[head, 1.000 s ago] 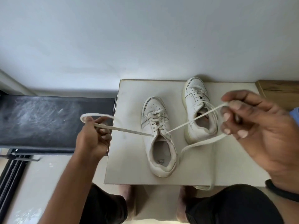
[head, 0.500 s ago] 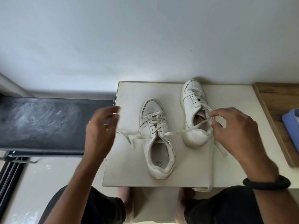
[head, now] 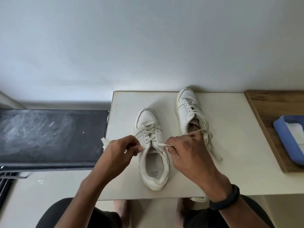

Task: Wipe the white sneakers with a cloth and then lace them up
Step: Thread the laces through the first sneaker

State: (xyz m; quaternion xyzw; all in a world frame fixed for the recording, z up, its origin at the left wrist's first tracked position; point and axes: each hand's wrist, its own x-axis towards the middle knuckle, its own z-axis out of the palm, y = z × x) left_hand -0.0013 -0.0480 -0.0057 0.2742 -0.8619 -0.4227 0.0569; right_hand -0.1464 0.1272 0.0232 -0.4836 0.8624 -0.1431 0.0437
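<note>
Near sneaker [head: 147,117] sits mid-surface [head: 233,145]; left hand [head: 120,151] at its 9 o'clock and right hand [head: 185,152] at 3 o'clock pinch the lace [head: 162,144] ends in curled fingers. The lace looks soft and limp, so grip close to the eyelets

L hand [head: 118,153], R hand [head: 189,153] in from wide pull; pinch lace ends [head: 162,145] at near sneaker [head: 148,119].

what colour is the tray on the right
The tray is blue; head view, the only one.
</note>
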